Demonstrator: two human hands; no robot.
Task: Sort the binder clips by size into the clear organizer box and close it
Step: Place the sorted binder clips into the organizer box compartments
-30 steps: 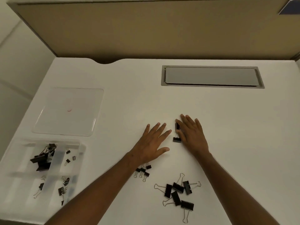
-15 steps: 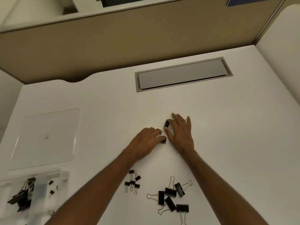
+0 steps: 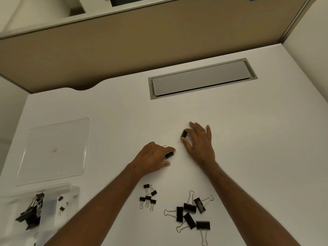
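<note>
Organizer box [image 3: 58,190] cut off at lower-left frame edge, contents blurred.

White desk [image 3: 248,139] with 1 grey cable-tray flap [image 3: 201,78] recessed near its back edge, closed. Tan partition panel [image 3: 142,41] stands directly behind the desk, white shelf ledge [image 3: 53,23] above it. 1 curved notch [image 3: 83,88] cut into the desk's back edge, left of the flap.

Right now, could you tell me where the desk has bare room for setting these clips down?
Bare desk lies right of the right hand, and between lid and cable hatch. Crowded: loose clips between the forearms.
</note>
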